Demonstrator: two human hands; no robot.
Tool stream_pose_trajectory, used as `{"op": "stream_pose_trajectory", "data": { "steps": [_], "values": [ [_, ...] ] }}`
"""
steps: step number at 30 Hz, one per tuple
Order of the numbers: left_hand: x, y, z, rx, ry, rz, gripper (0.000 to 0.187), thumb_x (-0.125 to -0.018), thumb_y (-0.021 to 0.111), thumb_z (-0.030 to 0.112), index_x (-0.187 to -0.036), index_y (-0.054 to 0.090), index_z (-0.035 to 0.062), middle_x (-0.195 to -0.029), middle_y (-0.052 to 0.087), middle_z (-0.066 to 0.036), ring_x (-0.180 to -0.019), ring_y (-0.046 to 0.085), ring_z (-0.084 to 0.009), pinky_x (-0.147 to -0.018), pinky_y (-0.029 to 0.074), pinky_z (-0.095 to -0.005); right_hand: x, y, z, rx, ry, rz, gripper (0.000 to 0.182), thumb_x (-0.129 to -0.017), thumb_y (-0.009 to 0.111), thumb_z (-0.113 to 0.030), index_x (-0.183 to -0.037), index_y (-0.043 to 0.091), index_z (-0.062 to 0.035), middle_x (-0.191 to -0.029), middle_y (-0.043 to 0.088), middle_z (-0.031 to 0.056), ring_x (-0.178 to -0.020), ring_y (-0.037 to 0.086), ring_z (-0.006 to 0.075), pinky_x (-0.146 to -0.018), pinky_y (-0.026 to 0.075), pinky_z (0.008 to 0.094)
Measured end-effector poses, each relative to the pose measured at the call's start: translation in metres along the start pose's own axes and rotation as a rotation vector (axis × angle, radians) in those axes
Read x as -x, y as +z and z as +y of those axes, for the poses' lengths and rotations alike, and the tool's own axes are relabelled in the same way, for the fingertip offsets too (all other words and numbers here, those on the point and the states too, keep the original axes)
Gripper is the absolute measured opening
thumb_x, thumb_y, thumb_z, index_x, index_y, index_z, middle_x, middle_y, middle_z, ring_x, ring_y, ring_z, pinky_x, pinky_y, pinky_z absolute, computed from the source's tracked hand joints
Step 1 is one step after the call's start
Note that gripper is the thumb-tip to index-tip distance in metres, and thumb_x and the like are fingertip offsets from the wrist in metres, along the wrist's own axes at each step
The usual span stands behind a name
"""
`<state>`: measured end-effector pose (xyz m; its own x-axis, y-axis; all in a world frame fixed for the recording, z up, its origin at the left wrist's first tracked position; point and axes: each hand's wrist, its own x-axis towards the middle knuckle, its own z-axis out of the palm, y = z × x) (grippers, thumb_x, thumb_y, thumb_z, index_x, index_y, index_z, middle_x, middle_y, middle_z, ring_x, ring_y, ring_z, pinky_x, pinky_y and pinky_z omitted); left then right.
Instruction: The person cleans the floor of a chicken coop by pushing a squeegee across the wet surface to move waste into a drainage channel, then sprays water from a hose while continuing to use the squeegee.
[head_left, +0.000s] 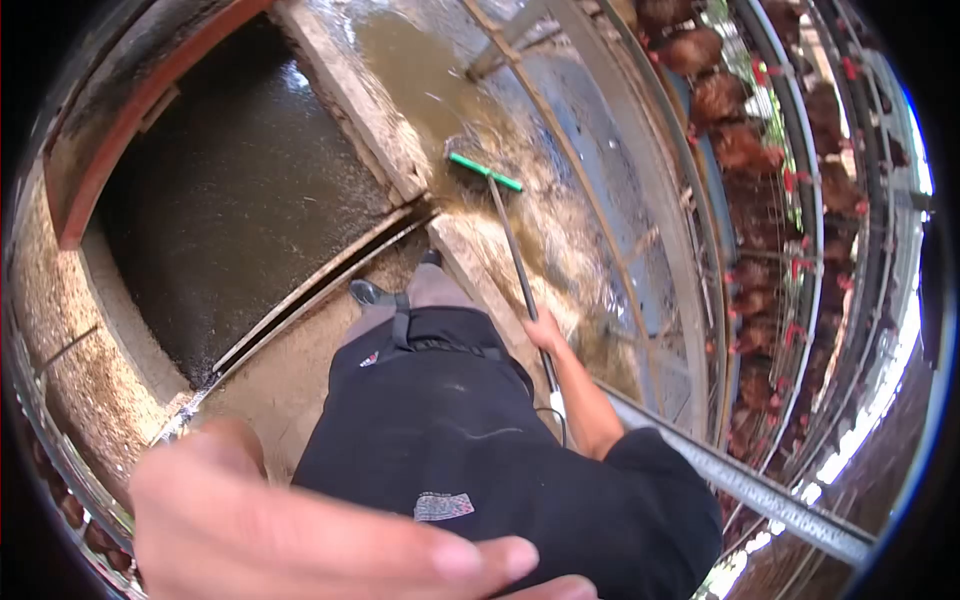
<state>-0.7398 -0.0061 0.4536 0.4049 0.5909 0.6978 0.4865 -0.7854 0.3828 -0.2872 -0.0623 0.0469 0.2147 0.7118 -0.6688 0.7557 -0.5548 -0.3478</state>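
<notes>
Holds the blurred left hand [330,525] close to the camera with fingers partly extended; cannot tell how open, or whether around anything. Grips the squeegee [514,250] shaft in the closed right hand [545,332]. Rests its green head [486,172] on the wet floor [565,235], left of caged hens [722,97].

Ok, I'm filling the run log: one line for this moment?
right hand: grips pole; left hand: raised near camera; green squeegee: in wet channel
</notes>
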Motion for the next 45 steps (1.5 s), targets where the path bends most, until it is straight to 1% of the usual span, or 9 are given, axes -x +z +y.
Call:
{"op": "stream_pose_trajectory", "data": {
  "steps": [4, 7, 14, 17, 21, 23, 26, 33, 45],
  "values": [
    [0.036, 0.009, -0.029, -0.014, -0.389, 0.302, 0.02, -0.082, 0.053, -0.004, -0.075, 0.067, 0.0082, -0.079, 0.071, -0.004, -0.068, 0.067, -0.0157, -0.076, 0.053, -0.0327, 0.026, -0.022, 0.02, 0.107, -0.097, -0.069, 0.032, -0.073, 0.061, -0.011, -0.103, 0.06, 0.0015, -0.073, 0.06, 0.0114, -0.063, 0.058, 0.0197, -0.059, 0.049, 0.0373],
    [0.111, 0.047, -0.073, 0.439, -0.799, 0.305, 0.042, -0.073, 0.04, -0.02, -0.094, 0.07, -0.001, -0.077, 0.069, -0.014, -0.063, 0.067, -0.0171, -0.055, 0.053, -0.0238, 0.045, -0.038, -0.03, 0.022, -0.137, -0.034, 0.034, -0.075, 0.059, -0.009, -0.108, 0.062, -0.0007, -0.068, 0.057, 0.0057, -0.065, 0.058, 0.0152, -0.06, 0.047, 0.0323],
    [0.307, 0.195, -0.078, 0.697, -1.561, 0.359, 0.039, -0.078, 0.037, -0.007, -0.104, 0.066, -0.0026, -0.075, 0.07, -0.01, -0.052, 0.054, -0.0068, -0.049, 0.043, -0.0197, -0.229, -0.05, -0.179, -0.075, -0.6, 0.057, 0.014, -0.077, 0.06, -0.017, -0.082, 0.059, -0.0044, -0.068, 0.057, 0.0059, -0.052, 0.053, 0.015, -0.048, 0.043, 0.0337],
    [0.427, 0.249, -0.027, 0.536, -1.841, 0.423, 0.025, -0.09, 0.046, 0.005, -0.108, 0.063, -0.0001, -0.083, 0.07, -0.009, -0.059, 0.057, -0.0098, -0.052, 0.045, -0.0239, -0.254, -0.085, -0.302, -0.349, -0.196, -0.224, 0.018, -0.077, 0.059, -0.017, -0.087, 0.058, -0.0019, -0.071, 0.063, 0.0147, -0.065, 0.064, 0.0218, -0.058, 0.049, 0.0376],
    [0.496, 0.294, 0.138, 0.285, -2.097, 0.99, 0.025, -0.096, 0.049, 0.024, -0.076, 0.055, 0.01, -0.064, 0.053, 0.001, -0.055, 0.049, -0.0082, -0.049, 0.041, -0.0241, -0.314, -0.086, -0.374, 0.034, -0.513, 0.019, 0.017, -0.08, 0.057, -0.018, -0.087, 0.059, -0.0024, -0.069, 0.062, 0.015, -0.064, 0.063, 0.0224, -0.058, 0.05, 0.0386],
    [0.487, 0.304, 0.219, 0.294, -2.289, 0.171, 0.028, -0.095, 0.047, 0.022, -0.07, 0.053, 0.0119, -0.062, 0.053, -0.003, -0.055, 0.051, -0.0146, -0.051, 0.043, -0.0297, -0.349, -0.075, -0.411, 0.033, -0.535, 0.046, 0.017, -0.082, 0.058, -0.018, -0.087, 0.061, -0.0022, -0.069, 0.061, 0.0144, -0.065, 0.063, 0.0234, -0.061, 0.049, 0.0402],
    [0.438, 0.333, 0.206, 0.383, -2.637, 0.076, 0.027, -0.094, 0.048, 0.022, -0.071, 0.054, 0.0116, -0.063, 0.054, -0.003, -0.056, 0.052, -0.0147, -0.051, 0.044, -0.0295, -0.473, -0.043, -0.467, 0.147, -0.654, 0.212, 0.024, -0.082, 0.058, -0.022, -0.097, 0.063, -0.0034, -0.081, 0.067, 0.0177, -0.077, 0.068, 0.0281, -0.069, 0.052, 0.04],
    [0.409, 0.362, 0.137, 0.403, -2.789, 0.184, 0.024, -0.093, 0.05, 0.022, -0.073, 0.056, 0.0108, -0.066, 0.057, -0.004, -0.057, 0.054, -0.0147, -0.052, 0.044, -0.0292, -0.549, -0.028, -0.591, 0.412, -0.535, 0.145, 0.022, -0.081, 0.06, -0.018, -0.092, 0.068, -0.0005, -0.095, 0.068, 0.0229, -0.093, 0.067, 0.0356, -0.08, 0.054, 0.043],
    [0.431, 0.326, 0.112, 0.409, -2.572, 0.308, 0.02, -0.09, 0.053, 0.022, -0.077, 0.06, 0.0093, -0.07, 0.061, -0.005, -0.058, 0.057, -0.0149, -0.053, 0.046, -0.0286, -0.415, -0.089, -0.416, 0.729, -0.459, 0.003, 0.053, -0.078, 0.066, -0.016, -0.123, 0.043, 0.0007, -0.109, 0.062, 0.0275, -0.103, 0.061, 0.0431, -0.088, 0.051, 0.0482]
  ]
}}
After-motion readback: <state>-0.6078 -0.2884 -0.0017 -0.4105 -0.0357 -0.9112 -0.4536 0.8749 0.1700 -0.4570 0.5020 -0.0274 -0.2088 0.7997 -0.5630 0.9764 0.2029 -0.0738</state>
